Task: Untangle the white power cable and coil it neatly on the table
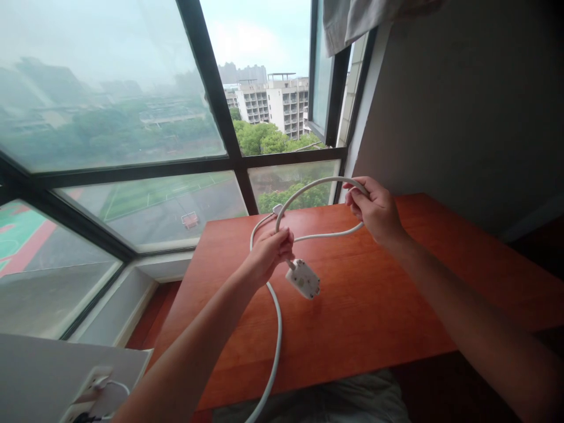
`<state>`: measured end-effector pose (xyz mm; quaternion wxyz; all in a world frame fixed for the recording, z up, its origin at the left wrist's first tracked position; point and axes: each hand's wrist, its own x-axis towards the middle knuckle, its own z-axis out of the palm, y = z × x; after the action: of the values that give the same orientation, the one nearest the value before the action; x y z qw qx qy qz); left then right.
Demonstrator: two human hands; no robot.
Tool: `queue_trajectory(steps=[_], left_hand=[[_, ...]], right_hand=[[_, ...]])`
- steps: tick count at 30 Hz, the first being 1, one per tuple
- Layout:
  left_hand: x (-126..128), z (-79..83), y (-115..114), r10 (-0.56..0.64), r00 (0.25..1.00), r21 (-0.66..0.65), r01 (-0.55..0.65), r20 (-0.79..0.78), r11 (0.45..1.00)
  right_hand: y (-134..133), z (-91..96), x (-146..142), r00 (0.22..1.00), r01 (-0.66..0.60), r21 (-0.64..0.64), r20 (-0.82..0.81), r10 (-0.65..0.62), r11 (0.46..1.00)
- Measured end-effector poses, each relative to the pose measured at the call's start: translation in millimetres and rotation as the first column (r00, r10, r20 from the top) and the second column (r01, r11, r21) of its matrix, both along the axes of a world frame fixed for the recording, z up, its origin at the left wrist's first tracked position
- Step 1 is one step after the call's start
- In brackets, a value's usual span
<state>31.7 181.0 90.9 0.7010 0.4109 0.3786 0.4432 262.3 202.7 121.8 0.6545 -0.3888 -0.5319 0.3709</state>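
Note:
A white extension cord [317, 181] arches in the air between my two hands. My left hand [269, 251] is closed round the cord close to its white socket block [304, 279], which hangs just below my fingers over the table. Farther along the cord, my right hand [374, 208] grips it with thumb and fingers. From there the cord runs back left across the tabletop, and another length drops past the table's front edge. At the table's far side lies a white plug [277, 209] on the cord.
The reddish-brown wooden table [352, 317] stands against large windows with dark frames [240, 164]. One pane is open at the upper right, below a grey curtain [361, 23]. A wall socket [90, 390] with plugs in it is at the lower left.

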Motion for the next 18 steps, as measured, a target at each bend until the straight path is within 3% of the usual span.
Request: queue_trajectory(steps=[6,11,13,18], left_hand=[[-18.9,49.5,-3.1,-0.004,1.000,0.162,0.008,-0.026,0.987],[-40.4,62.3,17.0,0.163,0.986,0.382,-0.136,-0.038,0.914],[-48.2,63.9,23.7,0.145,0.989,0.385,-0.129,-0.012,0.914],[-55.7,75.6,29.5,-0.064,0.998,0.252,0.065,-0.012,0.965]], right_hand=[[-2.5,30.5,5.4,0.992,0.071,0.041,0.100,-0.075,0.997],[3.1,46.6,11.1,0.969,0.049,0.071,0.237,-0.065,0.996],[8.1,47.2,13.2,0.964,0.021,0.041,0.266,-0.031,0.999],[20.5,42.9,12.8,0.969,-0.059,0.004,0.242,0.057,0.998]])
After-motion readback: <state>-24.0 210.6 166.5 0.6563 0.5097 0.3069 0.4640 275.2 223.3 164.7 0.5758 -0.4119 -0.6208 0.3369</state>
